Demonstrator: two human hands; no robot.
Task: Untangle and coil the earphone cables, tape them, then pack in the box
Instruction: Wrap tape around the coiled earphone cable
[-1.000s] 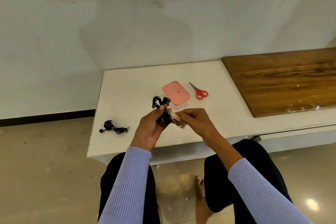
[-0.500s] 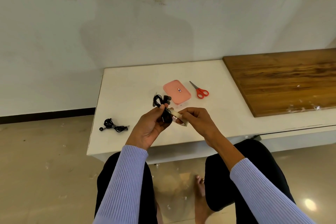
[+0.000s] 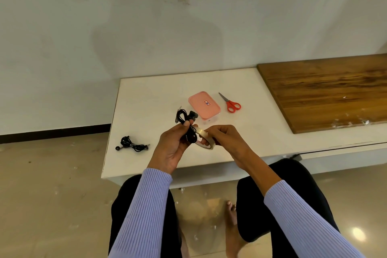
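Observation:
My left hand (image 3: 172, 146) grips a coiled black earphone cable (image 3: 184, 118), whose loops and earbuds stick up above my thumb. My right hand (image 3: 225, 139) holds a roll of clear tape (image 3: 204, 139) pressed right against that coil. Both hands hover over the front of the white table (image 3: 150, 98). A second black earphone bundle (image 3: 132, 145) lies on the table's left front part. The pink box (image 3: 204, 103), with its lid on, sits just behind my hands.
Red-handled scissors (image 3: 230, 103) lie to the right of the pink box. A brown wooden board (image 3: 326, 90) covers the table's right side. My knees are under the table's front edge, and the floor carries small scraps.
The tape roll in my right hand has turned and come more into view beside the coil. Both hands stayed nearly in place above the table.

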